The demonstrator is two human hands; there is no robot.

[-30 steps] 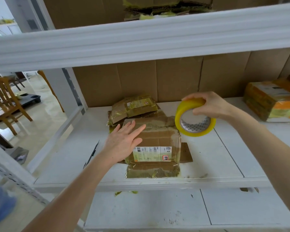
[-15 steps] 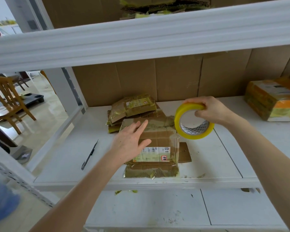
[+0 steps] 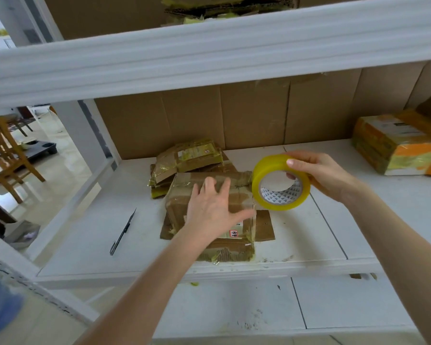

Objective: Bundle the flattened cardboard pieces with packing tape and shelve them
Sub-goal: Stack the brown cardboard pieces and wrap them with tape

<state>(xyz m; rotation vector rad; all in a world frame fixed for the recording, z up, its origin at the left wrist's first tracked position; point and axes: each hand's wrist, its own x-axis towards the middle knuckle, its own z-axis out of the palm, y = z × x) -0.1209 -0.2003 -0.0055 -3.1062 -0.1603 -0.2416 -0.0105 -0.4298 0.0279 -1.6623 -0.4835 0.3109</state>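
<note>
The stack of flattened cardboard (image 3: 209, 210) lay on the white shelf (image 3: 85, 235), near its front edge, and everything else is placed from that stack. The left hand (image 3: 210, 210) lay flat on top of the stack, fingers spread and gripping nothing, simply pressing the pieces down. The right hand (image 3: 319, 178) was curled around the roll of yellow packing tape (image 3: 280, 183), thumb through the core and fingers over the outer rim, holding the roll upright just beside the stack's far right corner; whether a strip already ran from roll to cardboard could not be told. An already taped bundle (image 3: 187, 160) sat touching the stack's far side, a black pen-like tool (image 3: 123, 232) lay well to its left, and an orange-and-yellow wrapped bundle (image 3: 396, 148) stood well to its right. To do the wrap well, the pressing hand should probably have kept the pieces squared and squeezed tight while the tape was pulled taut across the top, since slack tape or a shifted layer would leave a loose bundle; the flap (image 3: 265, 225) poking out on the stack's right looked worth tucking in first
</note>
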